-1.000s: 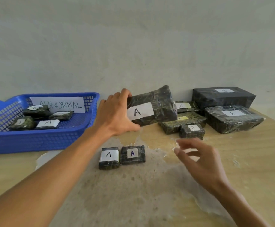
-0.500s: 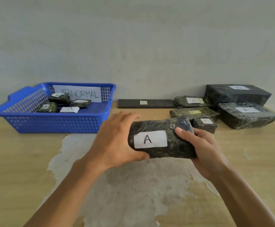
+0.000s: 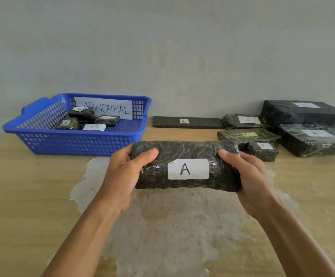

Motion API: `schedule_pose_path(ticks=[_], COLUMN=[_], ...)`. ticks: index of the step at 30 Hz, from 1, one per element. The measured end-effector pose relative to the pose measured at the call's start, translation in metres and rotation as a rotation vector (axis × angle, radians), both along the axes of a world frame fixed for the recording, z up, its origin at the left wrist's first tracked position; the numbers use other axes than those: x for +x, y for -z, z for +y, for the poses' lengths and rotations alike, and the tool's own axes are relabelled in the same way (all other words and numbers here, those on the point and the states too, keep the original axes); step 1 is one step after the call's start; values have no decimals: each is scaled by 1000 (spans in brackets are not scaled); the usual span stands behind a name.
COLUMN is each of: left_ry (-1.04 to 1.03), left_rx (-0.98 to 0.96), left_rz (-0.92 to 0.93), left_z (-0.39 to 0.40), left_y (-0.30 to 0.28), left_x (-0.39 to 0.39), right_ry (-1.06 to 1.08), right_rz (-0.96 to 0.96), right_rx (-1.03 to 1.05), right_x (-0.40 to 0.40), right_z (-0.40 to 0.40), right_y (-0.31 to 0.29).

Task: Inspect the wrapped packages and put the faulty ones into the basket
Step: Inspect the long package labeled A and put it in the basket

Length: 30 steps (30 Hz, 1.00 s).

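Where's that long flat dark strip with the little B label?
In the head view, the long flat dark strip lies at the table's back by the wall, between the blue plastic basket and the A-labelled wrapped package.

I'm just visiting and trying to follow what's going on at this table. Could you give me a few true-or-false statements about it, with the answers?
1. Both hands hold the same package. True: the left hand and the right hand grip the ends of the held package.
2. Its label shows the letter B. False: the label shows A.
3. The blue basket is empty. False: small packages lie inside it.
4. The sign in the basket reads ABNORMAL. True.
5. The long flat package by the wall lies inside the basket. False: it lies on the table, to the basket's right.
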State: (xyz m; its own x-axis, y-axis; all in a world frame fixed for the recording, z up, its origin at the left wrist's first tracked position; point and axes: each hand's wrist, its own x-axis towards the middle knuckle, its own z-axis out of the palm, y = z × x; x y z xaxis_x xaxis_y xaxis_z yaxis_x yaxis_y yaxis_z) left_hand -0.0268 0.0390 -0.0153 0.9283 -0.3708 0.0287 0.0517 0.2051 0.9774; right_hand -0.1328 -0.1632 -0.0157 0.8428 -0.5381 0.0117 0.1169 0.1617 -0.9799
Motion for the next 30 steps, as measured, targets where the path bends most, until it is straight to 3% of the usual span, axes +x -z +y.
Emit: schedule_pose_path(ticks=[10,23,30], left_ry=[-27,-47,-14], left_rx=[5,-15,-4], left_rz=[-17,-95,-47], left_z=[-4,-5,-4], left_y=[4,4,4], left_x=[-8,-14,-13], right_ry=[98,139,176], right_rz=[1,-22,-24], right_rx=[-104,-55,-103], right_x=[-4,-10,-10], right_z=[6,10,9], right_y=[9,6,9])
